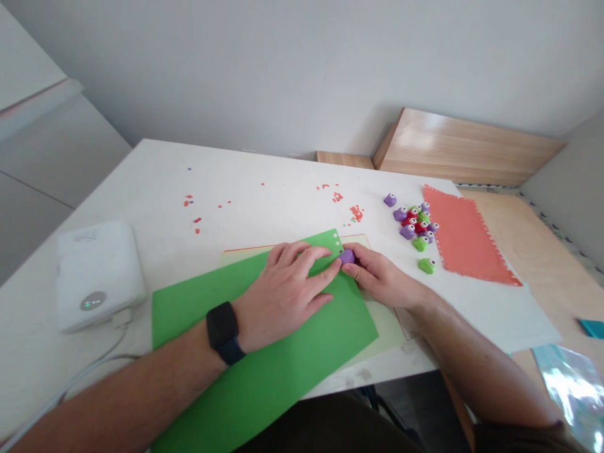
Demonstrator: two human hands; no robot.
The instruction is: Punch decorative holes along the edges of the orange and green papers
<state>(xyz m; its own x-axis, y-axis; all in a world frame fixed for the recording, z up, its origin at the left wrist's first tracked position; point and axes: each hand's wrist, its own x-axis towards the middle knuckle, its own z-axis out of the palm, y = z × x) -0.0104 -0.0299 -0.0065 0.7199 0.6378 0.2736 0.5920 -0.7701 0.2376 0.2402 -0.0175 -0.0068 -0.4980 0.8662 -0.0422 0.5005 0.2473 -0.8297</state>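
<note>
The left hand (287, 289) lies flat on the green sheet (264, 371), fingers spread and stretched forward, pinning the paper to the table (155, 182), a black watch (224, 332) on the wrist just behind it. Right at its fingertips sits the purple punch (348, 256), on the far corner of the green sheet, and the right hand (382, 277) has it: thumb and fingers close narrowly around the little punch from the right side. The two hands meet there, fingertip almost to fingertip. A few small holes show in the paper's edge just beyond the punch. Under the right hand a pale sheet (387, 321) peeks out from beneath the green one. Ahead and to the right of the right hand, a pile of small punches (418, 223) in purple, red and green is clustered together, with a single green punch (427, 265) lying nearer, just right of the knuckles. Further right lies an orange sheet (465, 239). Red paper bits (357, 212) are scattered beyond both hands. Well off to the left of the left forearm rests a white box (97, 270) with a cable.
</note>
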